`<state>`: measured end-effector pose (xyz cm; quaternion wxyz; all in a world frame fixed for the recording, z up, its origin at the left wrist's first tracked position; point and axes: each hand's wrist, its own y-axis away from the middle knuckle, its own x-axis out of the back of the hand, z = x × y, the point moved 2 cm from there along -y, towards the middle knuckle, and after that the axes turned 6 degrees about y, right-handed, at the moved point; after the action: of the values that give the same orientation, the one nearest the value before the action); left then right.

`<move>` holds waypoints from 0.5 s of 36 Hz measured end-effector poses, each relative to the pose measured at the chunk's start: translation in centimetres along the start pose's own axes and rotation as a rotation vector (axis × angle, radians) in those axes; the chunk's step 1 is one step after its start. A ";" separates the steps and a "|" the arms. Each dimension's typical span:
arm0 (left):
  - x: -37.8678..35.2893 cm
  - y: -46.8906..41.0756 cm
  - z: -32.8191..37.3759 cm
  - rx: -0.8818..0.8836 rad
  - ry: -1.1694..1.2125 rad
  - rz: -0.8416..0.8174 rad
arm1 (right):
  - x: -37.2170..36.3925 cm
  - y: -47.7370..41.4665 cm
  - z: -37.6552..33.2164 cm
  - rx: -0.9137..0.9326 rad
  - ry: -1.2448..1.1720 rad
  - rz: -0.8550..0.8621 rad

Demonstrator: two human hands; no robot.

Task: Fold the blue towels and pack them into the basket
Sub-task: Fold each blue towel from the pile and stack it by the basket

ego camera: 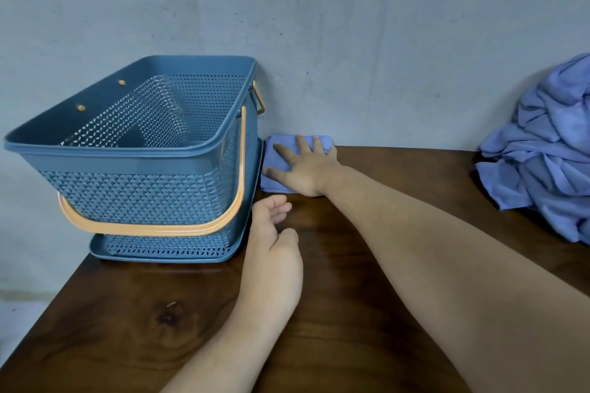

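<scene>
A blue perforated plastic basket (pixel 134 150) with an orange handle stands at the table's back left, on a matching tray; nothing shows inside it. Just right of it a small folded blue towel (pixel 277 159) lies against the wall. My right hand (pixel 305 169) presses flat on that towel with fingers spread. My left hand (pixel 273 239) rests on the table in front of the towel, beside the basket's corner, fingers loosely curled and holding nothing. A heap of unfolded blue towels (pixel 546 156) sits at the far right.
The dark wooden table (pixel 335 313) runs up to a grey wall (pixel 351 41). Its left edge drops off past the basket's tray. Bare wood lies between the folded towel and the heap.
</scene>
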<state>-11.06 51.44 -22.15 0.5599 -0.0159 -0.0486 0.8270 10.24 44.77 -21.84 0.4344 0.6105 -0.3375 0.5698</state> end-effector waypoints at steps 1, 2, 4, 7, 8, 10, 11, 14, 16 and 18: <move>0.0 0.0 0.1 0.002 -0.002 -0.004 | 0.0 0.0 0.0 -0.002 -0.002 -0.001; 0.0 0.1 0.2 0.004 -0.004 -0.009 | 0.1 0.1 0.0 -0.004 -0.005 -0.002; 0.0 0.1 0.3 0.004 -0.009 -0.017 | 0.1 0.1 0.0 -0.006 -0.012 -0.003; 0.0 0.2 0.3 -0.001 -0.020 -0.023 | -0.1 0.2 -0.1 -0.002 -0.013 0.007; 0.0 0.2 0.3 -0.003 -0.021 -0.024 | -0.2 0.2 -0.1 0.002 -0.012 0.009; 0.0 0.2 0.2 -0.002 -0.021 -0.028 | -0.2 0.2 -0.1 0.006 -0.014 0.007; 0.0 0.2 0.2 -0.003 -0.022 -0.032 | -0.1 0.2 -0.1 0.006 -0.015 0.009; -0.1 0.1 0.1 -0.012 -0.023 -0.040 | 0.0 0.0 -0.1 0.007 -0.014 0.012; -0.1 0.1 0.0 -0.010 -0.025 -0.043 | 0.0 -0.1 -0.2 0.008 -0.017 0.009; -0.1 0.1 -0.2 -0.010 -0.023 -0.043 | 0.0 -0.2 -0.3 0.005 -0.025 0.007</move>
<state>-11.09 51.35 -22.34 0.5768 -0.0081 -0.0594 0.8147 10.33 45.12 -21.83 0.4264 0.6178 -0.3435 0.5643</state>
